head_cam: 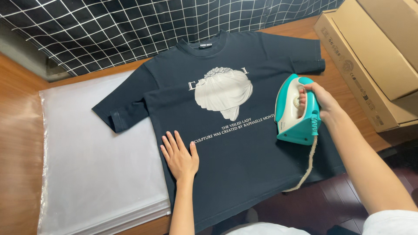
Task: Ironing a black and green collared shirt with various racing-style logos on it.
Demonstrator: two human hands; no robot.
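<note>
At the bottom edge of the frame a bit of my white sleeve (pixel 392 222) shows at lower right, with both my bare forearms running up from there into the picture. My left hand (pixel 179 154) lies flat, palm down and fingers spread a little, holding nothing, on the lower left part of a black t-shirt (pixel 261 156) just below its line of white lettering. My right hand (pixel 320 102) is wrapped around the handle of a teal and white clothes iron (pixel 296 115), which sits soleplate down on the shirt right of centre, its pointed nose aimed toward the top of the frame. A braided beige cord (pixel 308 167) trails from the iron's heel down over the shirt toward its bottom hem. The shirt is spread front side up across the middle of the frame, collar toward the top, both short sleeves out to the sides, with a white print of a draped bust (pixel 224 93) at the chest. Its left sleeve and left edge overlap a stack of clear plastic bags (pixel 87 165) that fills the lower left. All of this lies on a wooden surface (pixel 17 143). Across the upper left hangs a black fabric with a white grid (pixel 109 30), and at upper right sit flat brown cardboard boxes (pixel 374 56), just beside the shirt's right sleeve.
</note>
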